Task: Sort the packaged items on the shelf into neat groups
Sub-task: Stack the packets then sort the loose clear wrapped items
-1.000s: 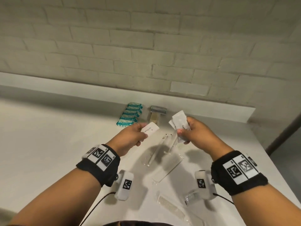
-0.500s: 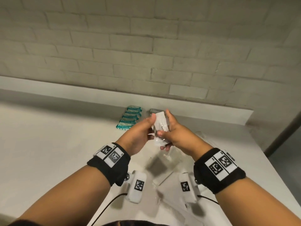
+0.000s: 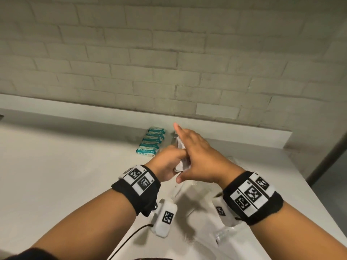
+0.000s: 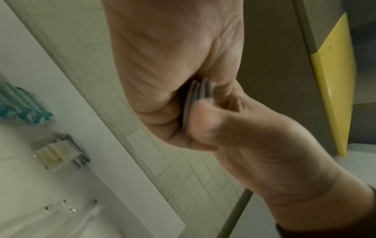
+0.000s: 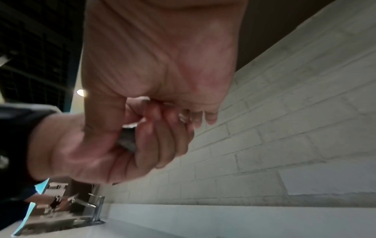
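Note:
My left hand (image 3: 169, 160) grips a thin stack of white sachets (image 3: 181, 166) on edge above the white shelf (image 3: 65, 166). My right hand (image 3: 197, 152) lies flat against the stack's right side, fingers straight and thumb stuck out below. The left wrist view shows the sachet edges (image 4: 197, 99) squeezed between the two palms. In the right wrist view the left hand's fingers (image 5: 154, 145) curl round the stack (image 5: 128, 140). A neat row of teal packets (image 3: 151, 141) lies just left of the hands, and a grey-and-cream packet (image 4: 61, 151) sits beside it, hidden behind my hands in the head view.
Clear plastic packets (image 3: 223, 235) lie on the shelf under and near my wrists, also in the left wrist view as clear packets (image 4: 67, 209). A low ledge (image 3: 112, 117) and brick wall back the shelf. The shelf ends at the right edge (image 3: 308, 186). A faucet (image 5: 97, 209) stands far left.
The hands, apart a second ago with sachets in each, came together. The left hand now holds the whole stack and the right hand has flattened against it.

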Demonstrator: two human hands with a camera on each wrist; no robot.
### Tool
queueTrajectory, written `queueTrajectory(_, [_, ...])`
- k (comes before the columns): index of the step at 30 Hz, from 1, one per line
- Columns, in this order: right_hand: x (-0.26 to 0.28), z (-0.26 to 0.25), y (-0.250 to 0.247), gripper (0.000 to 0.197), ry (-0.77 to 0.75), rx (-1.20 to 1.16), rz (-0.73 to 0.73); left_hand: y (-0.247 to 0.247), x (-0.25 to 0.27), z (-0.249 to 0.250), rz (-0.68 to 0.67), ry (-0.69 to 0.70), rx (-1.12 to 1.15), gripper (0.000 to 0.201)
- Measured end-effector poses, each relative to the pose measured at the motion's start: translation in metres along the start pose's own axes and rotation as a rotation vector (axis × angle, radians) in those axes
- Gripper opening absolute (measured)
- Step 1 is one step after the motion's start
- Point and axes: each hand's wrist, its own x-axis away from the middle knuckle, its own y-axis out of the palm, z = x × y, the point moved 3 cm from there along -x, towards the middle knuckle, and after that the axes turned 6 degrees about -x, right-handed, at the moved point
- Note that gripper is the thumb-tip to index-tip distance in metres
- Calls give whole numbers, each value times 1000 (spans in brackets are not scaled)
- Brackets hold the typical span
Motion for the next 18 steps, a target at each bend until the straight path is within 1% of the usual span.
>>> queueTrajectory(1, [-1, 0, 0, 129, -23, 23, 44, 1, 0, 0, 10, 0, 9, 22])
queueTrajectory(3, [0, 1, -2, 120, -26, 17, 120, 1, -1, 0, 13, -4, 81, 19])
queueTrajectory(5, [2, 4, -3, 120, -22, -21, 113, 1, -2, 1, 8, -7, 136, 18])
queueTrajectory(6, [2, 4, -2, 120, -33, -15, 103, 1, -2, 1, 8, -7, 135, 17])
queueTrajectory(9, [3, 0, -3, 112, -60, 27, 137, 5, -1, 2, -19, -52, 125, 21])
queueTrajectory(10, [2, -1, -4, 113, -53, 30, 138, 5, -3, 4, -21, -61, 122, 23])
queueTrajectory(11, [1, 0, -5, 117, -37, -8, 133, 5, -5, 7, -27, -53, 138, 25])
queueTrajectory(12, [-1, 2, -7, 122, -1, -117, 134, 4, -7, 12, -23, -32, 174, 26])
queueTrajectory(13, [-4, 4, -11, 123, 47, -280, 161, 2, -10, 18, -14, 1, 241, 26])
queueTrajectory(14, [-8, 7, -15, 116, 110, -460, 211, -2, -13, 25, 9, 38, 309, 25])
queueTrajectory(15, [-12, 12, -20, 101, 167, -630, 272, -5, -17, 31, 31, 81, 376, 24])
queueTrajectory(16, [-16, 14, -24, 83, 226, -765, 304, -8, -22, 38, 55, 122, 426, 23])
queueTrajectory(18, [-25, 18, -25, 48, 309, -996, 276, -9, -30, 49, 79, 199, 458, 23])
